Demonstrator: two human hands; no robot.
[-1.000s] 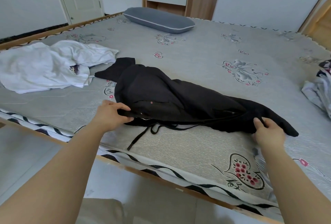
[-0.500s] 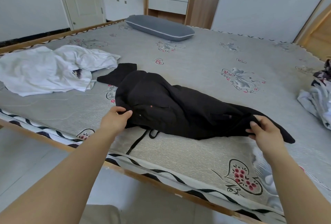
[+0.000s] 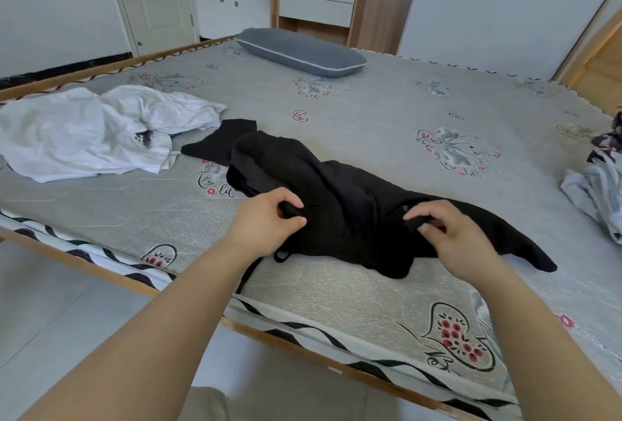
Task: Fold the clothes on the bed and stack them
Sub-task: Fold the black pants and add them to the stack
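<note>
Two hands work on a black garment (image 3: pixel 340 198) that lies bunched and heavily creased near the front edge of the bed (image 3: pixel 370 110), running from a flat dark flap at its far left end to a tapering tail toward the front right. The cloth looks soft and matte, a knit perhaps, though the weave is too dark to read. The left hand (image 3: pixel 266 222) has its fingers curled, the grip pinching a fold of the black fabric between thumb and fingertips. The right hand (image 3: pixel 447 235) is likewise curled, its grip clamped on a ridge of the same garment nearer the middle. A thin black drawstring (image 3: pixel 250 270) loops out from under the garment and trails over the front edge.

Toward the left edge of the bed lies a white garment (image 3: pixel 84 134), crumpled in loose rounded folds, its hem just beside the black flap. At the right edge sits a rumpled patterned garment (image 3: pixel 602 185) in grey, white and dark tones. An oblong grey pillow (image 3: pixel 299 52) with pale piping rests at the far edge. The mattress surface is grey and quilted, printed with hearts and flowers.
</note>
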